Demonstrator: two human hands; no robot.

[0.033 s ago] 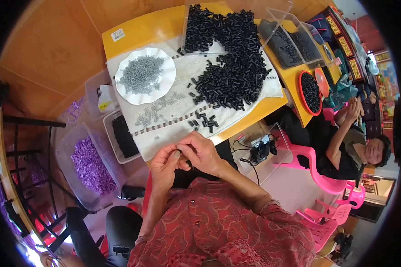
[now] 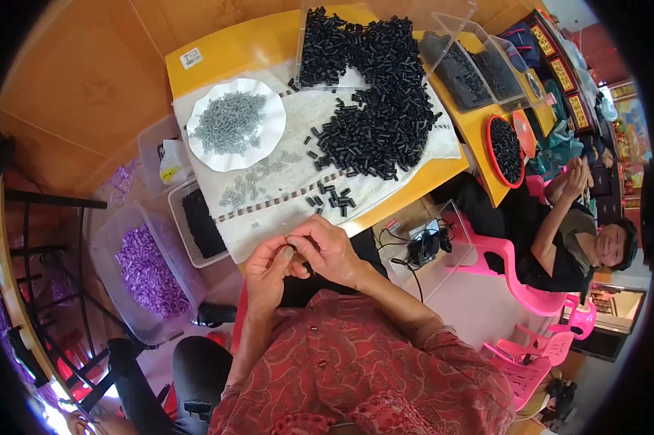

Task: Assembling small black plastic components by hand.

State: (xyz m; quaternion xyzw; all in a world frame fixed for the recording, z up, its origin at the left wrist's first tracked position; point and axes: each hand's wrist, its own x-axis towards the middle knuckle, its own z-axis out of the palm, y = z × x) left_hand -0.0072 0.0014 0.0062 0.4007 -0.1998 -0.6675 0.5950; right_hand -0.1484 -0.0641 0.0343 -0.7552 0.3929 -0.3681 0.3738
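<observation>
Left hand [image 2: 267, 270] and right hand [image 2: 329, 249] — fingertips pinched together on a small part, too tiny to identify. Beyond them — loose black tubes [image 2: 374, 109] on the table [image 2: 225, 51].

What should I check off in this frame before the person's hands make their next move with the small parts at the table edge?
1. Both hands together: ok. The left hand and right hand meet fingertip to fingertip at the near table edge.
2. Part held: cannot tell. Something small sits between the fingers, too hidden to name.
3. Supply of small black plastic cylinders: ok, a large heap lies on the white cloth, with strays near the hands.
4. White scalloped plate of small grey pieces: ok, filled, left of the heap.
5. Clear bin of purple pieces: ok, beside the left hand, below the table.
</observation>
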